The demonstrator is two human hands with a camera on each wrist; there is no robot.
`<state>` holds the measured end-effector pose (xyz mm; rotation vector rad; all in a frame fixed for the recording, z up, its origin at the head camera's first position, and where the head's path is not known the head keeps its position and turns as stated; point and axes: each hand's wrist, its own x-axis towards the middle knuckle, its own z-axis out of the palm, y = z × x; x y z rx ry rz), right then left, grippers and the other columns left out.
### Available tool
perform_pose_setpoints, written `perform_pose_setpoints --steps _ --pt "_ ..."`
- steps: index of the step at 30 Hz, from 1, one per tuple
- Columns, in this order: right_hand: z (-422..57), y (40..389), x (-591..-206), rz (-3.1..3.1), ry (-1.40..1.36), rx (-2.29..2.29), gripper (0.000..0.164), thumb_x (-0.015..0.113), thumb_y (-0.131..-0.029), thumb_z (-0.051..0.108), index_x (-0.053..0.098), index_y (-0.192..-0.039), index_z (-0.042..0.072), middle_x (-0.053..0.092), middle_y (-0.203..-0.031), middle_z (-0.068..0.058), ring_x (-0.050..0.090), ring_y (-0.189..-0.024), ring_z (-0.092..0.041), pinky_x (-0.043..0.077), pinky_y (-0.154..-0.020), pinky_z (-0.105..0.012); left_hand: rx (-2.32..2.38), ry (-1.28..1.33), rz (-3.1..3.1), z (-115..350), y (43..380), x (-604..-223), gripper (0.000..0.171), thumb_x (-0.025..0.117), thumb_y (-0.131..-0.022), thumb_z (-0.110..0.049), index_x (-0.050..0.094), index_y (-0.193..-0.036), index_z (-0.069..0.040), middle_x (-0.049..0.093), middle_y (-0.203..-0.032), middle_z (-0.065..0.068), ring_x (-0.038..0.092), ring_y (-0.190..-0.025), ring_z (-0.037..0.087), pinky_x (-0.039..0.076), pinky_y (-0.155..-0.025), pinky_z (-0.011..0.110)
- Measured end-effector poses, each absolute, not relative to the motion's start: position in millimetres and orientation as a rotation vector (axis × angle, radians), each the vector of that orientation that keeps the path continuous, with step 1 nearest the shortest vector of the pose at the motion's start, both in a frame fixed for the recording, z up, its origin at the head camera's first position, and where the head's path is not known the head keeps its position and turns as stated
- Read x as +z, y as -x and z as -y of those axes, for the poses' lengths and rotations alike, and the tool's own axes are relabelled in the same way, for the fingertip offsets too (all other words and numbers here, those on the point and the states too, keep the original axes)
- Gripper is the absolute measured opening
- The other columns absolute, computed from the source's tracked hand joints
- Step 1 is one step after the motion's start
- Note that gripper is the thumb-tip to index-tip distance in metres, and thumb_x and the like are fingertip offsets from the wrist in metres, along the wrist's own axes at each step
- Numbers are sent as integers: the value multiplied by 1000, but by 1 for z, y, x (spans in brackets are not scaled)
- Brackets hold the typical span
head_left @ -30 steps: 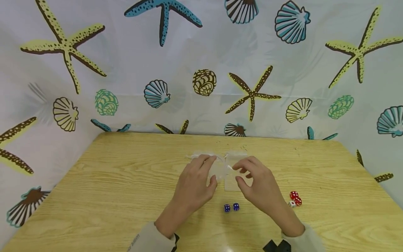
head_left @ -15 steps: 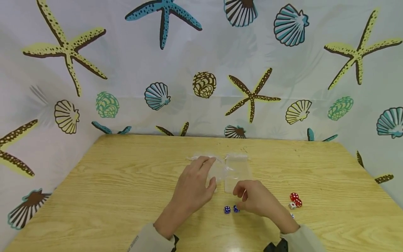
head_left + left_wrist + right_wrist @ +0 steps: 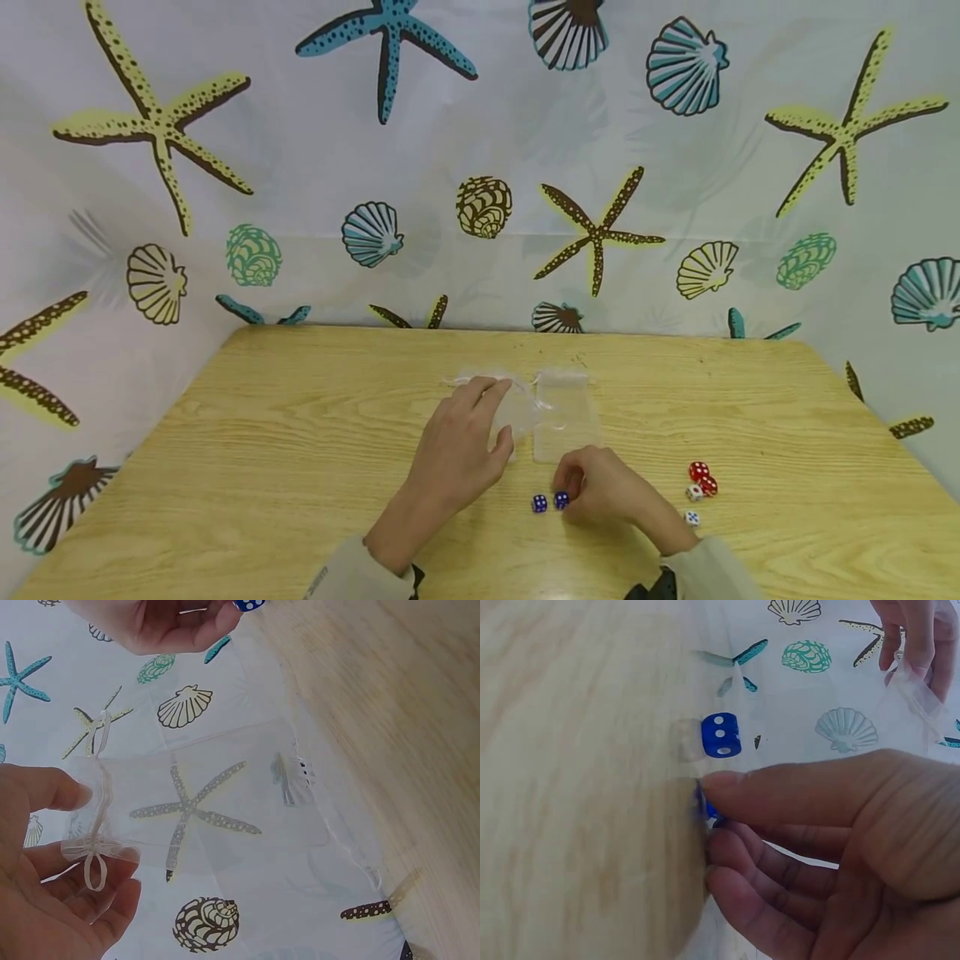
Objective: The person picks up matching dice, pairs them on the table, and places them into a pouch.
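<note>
A sheer white drawstring pouch (image 3: 210, 795) has its gathered, tied mouth between the thumb and fingers of my left hand (image 3: 457, 442). Two blue dice with white dots are on the wooden table near me. At the right one (image 3: 561, 500), my right hand (image 3: 603, 492) pinches with thumb and curled fingers, which partly hide the die (image 3: 712, 811) in the right wrist view. Just to its left sits the other blue die (image 3: 539, 503), close beyond the thumb in the right wrist view.
Another sheer pouch (image 3: 566, 429) lies flat right of the left hand. Two red dice (image 3: 699, 471) and a white die (image 3: 694, 492) form a cluster at the right, with another white die (image 3: 692, 518) nearer me. A shell-patterned cloth (image 3: 420, 275) hangs behind the table (image 3: 300, 433).
My right hand has come down from the pouches toward me and its fingers have closed at the right blue die. A white die has come into view beside the wrist. My left hand stays put.
</note>
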<state>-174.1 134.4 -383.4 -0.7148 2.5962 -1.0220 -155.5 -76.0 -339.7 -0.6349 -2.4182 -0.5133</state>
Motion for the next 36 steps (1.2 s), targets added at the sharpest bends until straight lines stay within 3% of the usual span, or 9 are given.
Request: perform_pose_setpoints --steps 9,18,36 --pt "-134 174 -380 -2613 703 -1015 19 72 -66 -7 67 -79 6 59 -67 2 51 -62 -10 42 -54 -22 -503 629 2426 75 155 -340 43 72 -80 -12 63 -121 -1 63 -112 10 62 -101 24 52 -84 36" --pt "-147 171 -354 -2668 715 -1048 10 72 -78 2 67 -86 5 61 -74 -1 53 -64 -9 46 -58 -22 -493 652 2426 73 153 -341 43 73 -80 -12 63 -121 -2 64 -113 10 62 -102 25 52 -86 37" --pt "-159 149 -306 -2904 678 -1179 10 70 -83 5 68 -93 6 61 -76 1 57 -69 -9 50 -61 -22 -461 728 2428 58 145 -343 44 72 -80 -15 63 -121 -3 64 -112 9 63 -96 22 53 -79 35"
